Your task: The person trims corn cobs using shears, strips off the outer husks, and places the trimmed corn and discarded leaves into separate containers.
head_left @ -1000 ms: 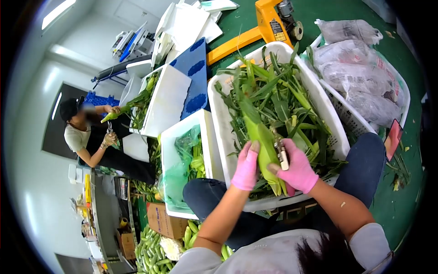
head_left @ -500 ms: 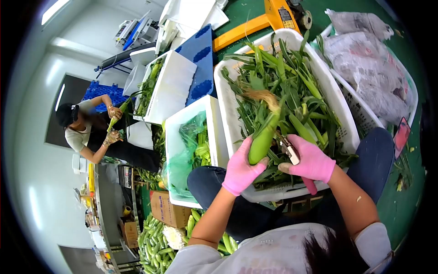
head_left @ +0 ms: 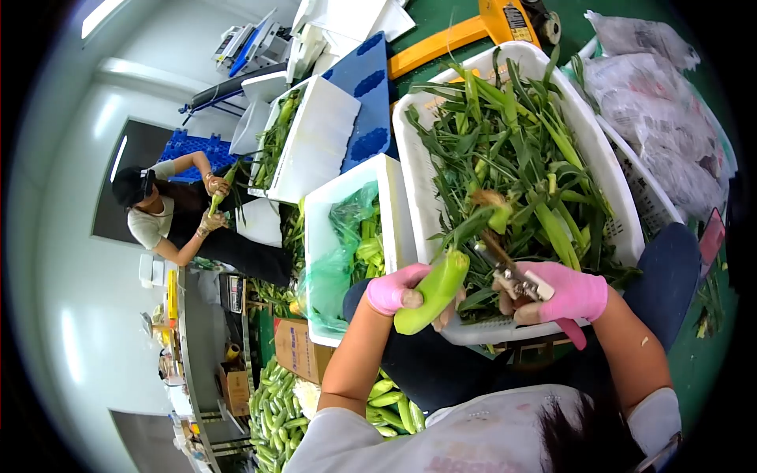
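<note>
My left hand (head_left: 398,290), in a pink glove, is closed around an ear of corn (head_left: 434,296) in its green husk. The ear's upper end looks cut flat. My right hand (head_left: 566,293), also pink-gloved, grips pruning shears (head_left: 520,277) with a red handle, and their blades point up and left near the ear. A severed husk tip with brown silk (head_left: 494,213) is just beyond the blades, over the leaves; whether it touches them I cannot tell. Both hands are at the near edge of a white plastic crate (head_left: 623,225) heaped with green leaves and husks (head_left: 505,142).
Left of the crate is a foam box (head_left: 400,217) with a green bag and trimmed corn. Corn ears (head_left: 276,414) are piled by a cardboard box (head_left: 300,351). A co-worker (head_left: 162,217) handles another ear. Plastic bags (head_left: 654,102) and a yellow pallet jack (head_left: 441,46) lie beyond.
The silk-topped tip has come off the ear. My left hand has drawn the ear down and left, away from it. The shears have stayed close to the crate's near edge.
</note>
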`<action>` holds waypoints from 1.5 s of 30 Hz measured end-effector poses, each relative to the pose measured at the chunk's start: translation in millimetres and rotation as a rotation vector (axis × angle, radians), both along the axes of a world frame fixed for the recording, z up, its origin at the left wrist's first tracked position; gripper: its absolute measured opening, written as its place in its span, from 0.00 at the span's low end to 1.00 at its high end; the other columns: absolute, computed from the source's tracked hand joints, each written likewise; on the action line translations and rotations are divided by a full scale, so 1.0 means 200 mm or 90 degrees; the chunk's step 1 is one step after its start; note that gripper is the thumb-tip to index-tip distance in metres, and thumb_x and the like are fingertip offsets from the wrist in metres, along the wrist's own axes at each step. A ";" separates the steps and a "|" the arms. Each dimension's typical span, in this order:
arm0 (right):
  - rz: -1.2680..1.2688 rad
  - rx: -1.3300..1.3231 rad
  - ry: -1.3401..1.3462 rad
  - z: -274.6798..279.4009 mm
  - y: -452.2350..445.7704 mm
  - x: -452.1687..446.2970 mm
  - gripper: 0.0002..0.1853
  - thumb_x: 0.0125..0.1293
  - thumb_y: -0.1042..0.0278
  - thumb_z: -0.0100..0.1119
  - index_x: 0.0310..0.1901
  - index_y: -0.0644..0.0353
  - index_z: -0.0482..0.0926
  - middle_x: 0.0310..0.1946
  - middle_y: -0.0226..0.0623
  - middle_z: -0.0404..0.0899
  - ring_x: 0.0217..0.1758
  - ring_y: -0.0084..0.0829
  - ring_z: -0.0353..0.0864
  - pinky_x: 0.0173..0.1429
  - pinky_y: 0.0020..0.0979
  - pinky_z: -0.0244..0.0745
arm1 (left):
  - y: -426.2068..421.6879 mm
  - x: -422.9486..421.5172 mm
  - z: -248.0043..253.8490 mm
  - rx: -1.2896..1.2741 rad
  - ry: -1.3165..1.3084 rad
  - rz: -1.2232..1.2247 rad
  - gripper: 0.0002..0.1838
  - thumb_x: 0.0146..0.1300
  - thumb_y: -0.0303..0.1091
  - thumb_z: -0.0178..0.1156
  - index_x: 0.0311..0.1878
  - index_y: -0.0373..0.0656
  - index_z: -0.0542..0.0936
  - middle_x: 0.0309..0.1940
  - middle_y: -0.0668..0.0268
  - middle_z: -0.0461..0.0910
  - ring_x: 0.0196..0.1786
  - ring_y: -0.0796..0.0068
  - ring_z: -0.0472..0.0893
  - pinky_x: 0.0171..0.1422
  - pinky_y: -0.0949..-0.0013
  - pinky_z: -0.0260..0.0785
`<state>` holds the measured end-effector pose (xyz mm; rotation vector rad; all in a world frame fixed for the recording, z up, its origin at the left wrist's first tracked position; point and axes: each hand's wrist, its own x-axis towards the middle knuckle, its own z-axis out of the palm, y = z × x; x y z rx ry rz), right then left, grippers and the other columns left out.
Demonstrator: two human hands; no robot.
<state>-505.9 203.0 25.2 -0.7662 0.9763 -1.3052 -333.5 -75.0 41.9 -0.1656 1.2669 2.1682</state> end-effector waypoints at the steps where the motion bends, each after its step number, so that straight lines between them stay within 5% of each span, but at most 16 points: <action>1: 0.008 -0.007 0.017 -0.02 0.02 0.01 0.25 0.58 0.68 0.70 0.57 0.62 0.73 0.42 0.34 0.80 0.43 0.23 0.79 0.50 0.28 0.77 | 0.01 0.00 -0.03 0.032 -0.035 -0.021 0.48 0.51 0.57 0.75 0.62 0.24 0.73 0.39 0.50 0.84 0.40 0.60 0.87 0.46 0.61 0.83; 7: 0.013 0.037 0.094 0.00 0.01 0.01 0.17 0.58 0.70 0.71 0.48 0.62 0.77 0.32 0.28 0.80 0.30 0.18 0.77 0.35 0.24 0.77 | 0.12 -0.03 -0.16 0.202 -0.103 -0.088 0.44 0.48 0.52 0.76 0.60 0.26 0.75 0.38 0.53 0.83 0.37 0.60 0.85 0.39 0.65 0.76; 10: -0.155 0.039 -0.062 -0.07 -0.03 0.11 0.11 0.61 0.69 0.69 0.43 0.61 0.78 0.28 0.30 0.78 0.24 0.21 0.77 0.30 0.24 0.74 | 0.17 -0.09 -0.10 -0.052 0.051 0.012 0.38 0.46 0.45 0.78 0.57 0.31 0.77 0.43 0.55 0.84 0.43 0.62 0.85 0.49 0.64 0.77; 12: -0.254 0.061 -0.205 -0.02 -0.01 0.12 0.12 0.64 0.67 0.66 0.45 0.61 0.77 0.28 0.32 0.79 0.24 0.23 0.78 0.30 0.26 0.77 | 0.29 -0.10 -0.01 -0.254 0.059 0.102 0.35 0.44 0.27 0.79 0.58 0.38 0.77 0.48 0.63 0.82 0.51 0.68 0.82 0.59 0.67 0.73; 14: -0.330 0.022 -0.304 -0.03 -0.02 0.05 0.16 0.66 0.69 0.61 0.52 0.64 0.73 0.32 0.38 0.82 0.28 0.27 0.82 0.31 0.29 0.83 | 0.34 -0.13 -0.03 -0.509 0.229 0.081 0.34 0.46 0.24 0.79 0.59 0.39 0.77 0.50 0.66 0.80 0.53 0.71 0.80 0.62 0.67 0.72; 17: -0.343 0.031 -0.233 -0.03 0.03 0.01 0.17 0.66 0.74 0.60 0.55 0.67 0.73 0.38 0.40 0.83 0.36 0.28 0.84 0.32 0.28 0.82 | 0.38 -0.13 -0.07 -0.591 0.290 0.160 0.33 0.48 0.29 0.80 0.58 0.40 0.77 0.49 0.65 0.81 0.53 0.71 0.80 0.61 0.67 0.72; 21: -0.288 0.094 -0.170 0.09 0.05 0.01 0.16 0.63 0.72 0.63 0.50 0.66 0.74 0.27 0.37 0.78 0.27 0.27 0.81 0.25 0.27 0.80 | 0.41 -0.18 -0.08 -0.750 0.402 0.183 0.33 0.47 0.34 0.80 0.58 0.41 0.79 0.48 0.59 0.80 0.50 0.58 0.81 0.57 0.62 0.74; 26: -0.348 0.034 -0.056 0.02 0.04 0.06 0.16 0.64 0.71 0.63 0.53 0.61 0.75 0.34 0.29 0.79 0.29 0.17 0.77 0.28 0.23 0.73 | 0.38 -0.18 -0.16 -0.838 0.523 0.212 0.34 0.46 0.35 0.79 0.59 0.42 0.78 0.49 0.57 0.79 0.50 0.52 0.80 0.58 0.60 0.74; 30: -0.371 -0.020 -0.039 0.02 0.04 0.10 0.19 0.65 0.71 0.62 0.57 0.59 0.74 0.40 0.26 0.78 0.36 0.14 0.75 0.36 0.21 0.73 | 0.51 -0.16 -0.28 -0.452 0.280 0.350 0.35 0.48 0.34 0.81 0.60 0.40 0.75 0.51 0.62 0.79 0.53 0.67 0.80 0.58 0.64 0.74; 33: -0.310 -0.010 -0.110 0.03 0.06 0.10 0.16 0.66 0.70 0.59 0.55 0.59 0.75 0.38 0.28 0.79 0.29 0.16 0.75 0.31 0.20 0.72 | 0.67 -0.13 -0.27 -0.066 0.147 0.401 0.47 0.48 0.39 0.84 0.68 0.42 0.67 0.53 0.65 0.78 0.53 0.73 0.79 0.56 0.66 0.75; 35: -0.319 0.016 -0.133 0.10 0.08 0.11 0.16 0.65 0.70 0.56 0.55 0.60 0.76 0.37 0.30 0.78 0.26 0.17 0.74 0.28 0.20 0.72 | 0.71 -0.10 -0.32 0.062 0.127 0.397 0.53 0.47 0.48 0.85 0.72 0.44 0.64 0.52 0.67 0.78 0.50 0.74 0.80 0.49 0.70 0.74; 37: -0.317 0.021 -0.118 0.11 0.07 0.11 0.17 0.64 0.70 0.57 0.55 0.63 0.74 0.37 0.32 0.77 0.33 0.22 0.78 0.32 0.26 0.79 | 0.72 -0.11 -0.38 0.018 0.202 0.428 0.52 0.48 0.49 0.84 0.71 0.44 0.64 0.52 0.69 0.78 0.48 0.76 0.80 0.50 0.72 0.72; 40: -0.315 -0.026 -0.111 0.11 0.05 0.13 0.19 0.64 0.69 0.58 0.55 0.64 0.73 0.36 0.32 0.75 0.35 0.26 0.78 0.37 0.30 0.82 | 0.63 -0.08 -0.41 0.102 0.063 0.360 0.49 0.45 0.43 0.83 0.69 0.44 0.68 0.52 0.68 0.79 0.50 0.72 0.80 0.52 0.69 0.72; 42: -0.326 -0.026 -0.139 0.12 0.03 0.15 0.19 0.64 0.70 0.58 0.56 0.64 0.73 0.37 0.35 0.76 0.35 0.27 0.79 0.38 0.31 0.82 | 0.56 -0.05 -0.32 -0.230 0.153 0.328 0.44 0.43 0.37 0.82 0.66 0.45 0.72 0.51 0.65 0.80 0.51 0.65 0.81 0.54 0.64 0.72; 44: -0.333 -0.014 -0.172 0.09 0.02 0.17 0.18 0.65 0.71 0.57 0.56 0.64 0.73 0.38 0.39 0.78 0.36 0.28 0.80 0.38 0.32 0.81 | 0.53 0.02 -0.02 -0.959 0.424 0.302 0.38 0.42 0.32 0.79 0.61 0.44 0.76 0.49 0.60 0.81 0.50 0.56 0.82 0.55 0.58 0.74; 45: -0.359 -0.045 -0.230 0.03 -0.02 0.20 0.20 0.65 0.69 0.59 0.57 0.64 0.72 0.38 0.38 0.78 0.39 0.32 0.81 0.41 0.36 0.83 | 0.45 0.10 0.11 -1.148 0.468 0.304 0.35 0.42 0.31 0.77 0.58 0.44 0.78 0.48 0.58 0.82 0.50 0.51 0.81 0.56 0.54 0.74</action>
